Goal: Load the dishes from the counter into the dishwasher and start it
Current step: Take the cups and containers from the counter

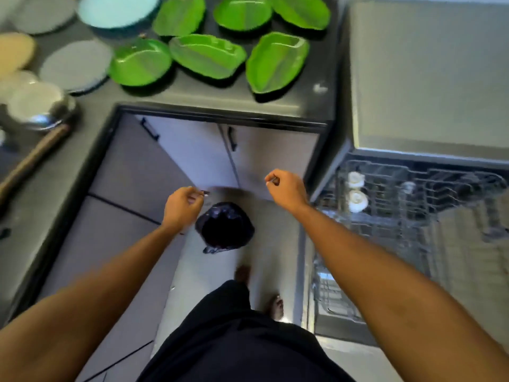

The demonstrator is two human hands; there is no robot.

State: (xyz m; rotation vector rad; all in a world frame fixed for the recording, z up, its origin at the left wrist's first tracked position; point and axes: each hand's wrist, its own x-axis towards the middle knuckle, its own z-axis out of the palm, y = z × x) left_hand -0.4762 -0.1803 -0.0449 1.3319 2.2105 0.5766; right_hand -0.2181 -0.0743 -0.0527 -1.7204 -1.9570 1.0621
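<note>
Several green leaf-shaped plates [209, 57] lie on the dark counter [275, 106] ahead, one of them at the right [275, 62]. Round grey plates [75, 64], a teal plate [117, 9] and a beige plate [13, 51] lie further left. The dishwasher [424, 78] stands open at the right, its wire rack [413, 194] pulled out with two white pieces [356, 201] in it. My left hand [183, 205] and my right hand [286, 188] hover below the counter edge, fingers loosely curled, holding nothing.
A steel bowl [41, 108] and a wooden handle [33, 158] sit on the left counter. A black bin bag [224, 227] is on the floor between my hands. Cabinet doors [192, 150] close the corner. The dishwasher's lower rack [330, 296] juts out beside my legs.
</note>
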